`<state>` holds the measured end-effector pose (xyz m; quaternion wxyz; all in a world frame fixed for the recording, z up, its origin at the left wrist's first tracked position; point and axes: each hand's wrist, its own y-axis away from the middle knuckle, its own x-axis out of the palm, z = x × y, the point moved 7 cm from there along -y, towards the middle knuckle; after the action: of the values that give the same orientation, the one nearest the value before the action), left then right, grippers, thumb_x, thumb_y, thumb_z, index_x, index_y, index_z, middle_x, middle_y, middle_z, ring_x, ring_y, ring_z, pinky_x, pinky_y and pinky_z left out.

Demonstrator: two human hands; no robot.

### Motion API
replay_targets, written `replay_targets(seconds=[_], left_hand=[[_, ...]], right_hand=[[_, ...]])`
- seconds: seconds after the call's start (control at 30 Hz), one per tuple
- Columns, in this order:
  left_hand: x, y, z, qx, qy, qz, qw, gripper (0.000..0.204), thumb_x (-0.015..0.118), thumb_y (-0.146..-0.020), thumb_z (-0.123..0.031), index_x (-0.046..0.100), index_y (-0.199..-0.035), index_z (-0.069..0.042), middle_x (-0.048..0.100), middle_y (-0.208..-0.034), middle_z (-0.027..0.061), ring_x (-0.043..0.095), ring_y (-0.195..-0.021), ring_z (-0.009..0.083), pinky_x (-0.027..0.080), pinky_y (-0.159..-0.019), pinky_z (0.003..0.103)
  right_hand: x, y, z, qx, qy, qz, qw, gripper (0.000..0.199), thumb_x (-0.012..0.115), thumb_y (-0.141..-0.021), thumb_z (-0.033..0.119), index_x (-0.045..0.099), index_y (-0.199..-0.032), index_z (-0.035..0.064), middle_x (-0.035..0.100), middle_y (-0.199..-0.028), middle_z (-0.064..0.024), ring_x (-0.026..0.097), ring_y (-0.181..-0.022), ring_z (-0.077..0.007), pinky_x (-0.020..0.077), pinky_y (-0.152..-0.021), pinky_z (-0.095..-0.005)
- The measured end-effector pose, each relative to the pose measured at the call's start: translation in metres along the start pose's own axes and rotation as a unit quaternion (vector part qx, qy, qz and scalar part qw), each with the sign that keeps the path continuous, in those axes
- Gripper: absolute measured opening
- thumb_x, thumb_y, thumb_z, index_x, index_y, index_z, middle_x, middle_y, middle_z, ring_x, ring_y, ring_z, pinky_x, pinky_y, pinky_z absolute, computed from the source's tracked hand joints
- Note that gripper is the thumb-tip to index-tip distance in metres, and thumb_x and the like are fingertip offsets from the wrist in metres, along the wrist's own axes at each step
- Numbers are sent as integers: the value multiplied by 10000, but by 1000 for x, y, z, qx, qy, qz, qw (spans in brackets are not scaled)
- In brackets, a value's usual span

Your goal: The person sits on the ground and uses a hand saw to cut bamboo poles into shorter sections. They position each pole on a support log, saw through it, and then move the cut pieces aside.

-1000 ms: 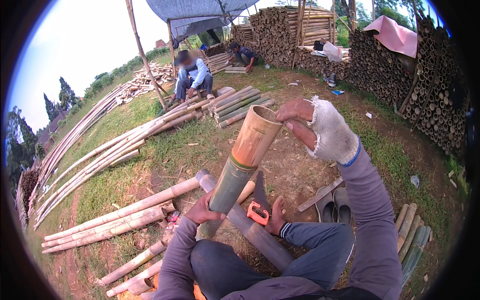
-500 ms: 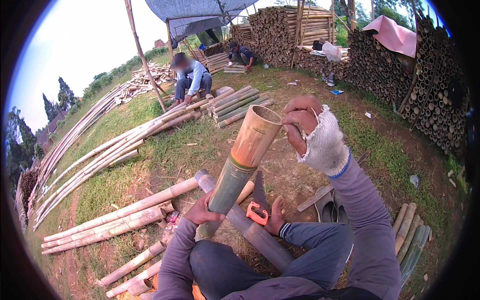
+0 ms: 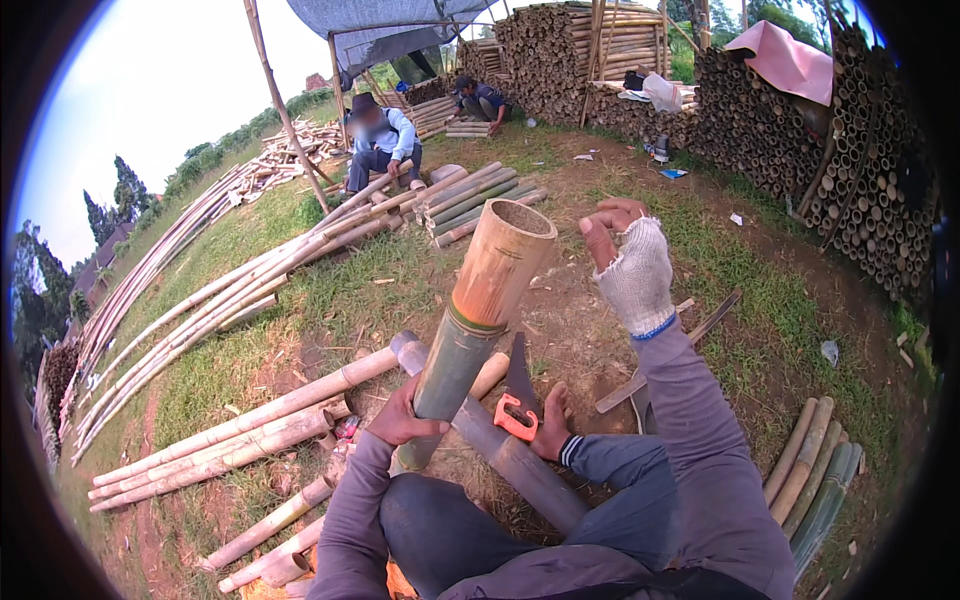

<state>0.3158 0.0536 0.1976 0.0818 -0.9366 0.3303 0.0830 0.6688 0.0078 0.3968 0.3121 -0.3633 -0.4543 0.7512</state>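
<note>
My left hand [image 3: 408, 415] is wrapped round the lower part of an upright, slightly tilted bamboo tube [image 3: 459, 360]. The tube's upper part is scraped to pale orange-brown, below that it is green, and its open end faces up. To the right of the rim, apart from it, my right hand [image 3: 632, 262] is raised in a worn white fingerless glove. Its bare fingers are curled in; whether they pinch anything small is hidden. A hand saw [image 3: 516, 415] with an orange handle stands beside my bare foot [image 3: 553, 425], near a thick grey-green bamboo pole [image 3: 500, 445] lying across the ground.
Cut bamboo poles [image 3: 230, 445] lie at my left, more lengths [image 3: 815, 470] at my right. A flat wooden strip [image 3: 670, 355] lies beyond my foot. Ahead, one person [image 3: 385, 145] sits handling poles and another [image 3: 482, 103] crouches. Tall bamboo stacks [image 3: 765, 135] line the right.
My right hand has drawn back from the tube's rim, to the right. The tube stands a little more upright in my left hand. The seated person has lifted a pole.
</note>
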Motion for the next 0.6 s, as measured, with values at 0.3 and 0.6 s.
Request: replay_targets(seconds=[0.3,0.6], left_hand=[[79,-53,-78,106,-467,-28,877,814,876,-700,-263,539,-1408,-41,671,-1224,201,676,-1095,378,526,-962,484],[253,-70,-123,364,-567,186,715,824,905,-668,-247,606,-1426,-125,657,-1335,103,620,-1236,309,445,-1079,502]], right_hand=[[-48,114,85,-275,120,170,939,464,627,-923,315,637,-1329,90,630,-1349,-125,581,-1333,-327,312,-1238,-612],[-120,229,-6,95,207,437,870,459,812,-676,295,761,-1050,36,731,-812,-167,761,-786,-371,597,-657,-458]])
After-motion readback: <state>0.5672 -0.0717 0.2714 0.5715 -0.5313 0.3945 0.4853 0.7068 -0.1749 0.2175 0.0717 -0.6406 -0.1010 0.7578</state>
